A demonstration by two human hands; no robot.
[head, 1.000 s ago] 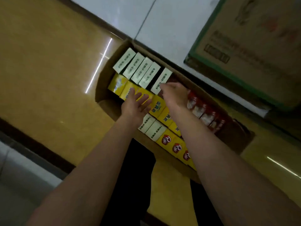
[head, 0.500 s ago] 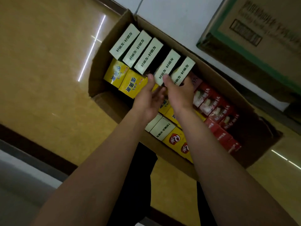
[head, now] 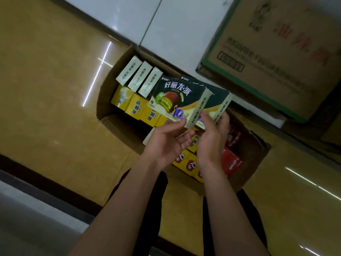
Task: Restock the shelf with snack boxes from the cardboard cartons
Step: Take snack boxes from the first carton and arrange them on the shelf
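Lifting is the step in hand: your left hand (head: pixel 167 143) and right hand (head: pixel 210 143) pinch two dark green snack boxes (head: pixel 177 100) at mid-frame, just above the open cardboard carton (head: pixel 254 159). Next, you'd likely carry them to the shelf, unseen here. Glossy rectangular card; yellow boxes (head: pixel 136 106) remain packed.

From my feed I see two bare forearms rising from six o'clock, no sleeves, no watch, no rings or bands on either wrist. The left hand (head: pixel 166 143) and right hand (head: pixel 210 143) wear no gloves. Between the arms, dark black clothing (head: pixel 147 206) covers the legs, plain and unmarked
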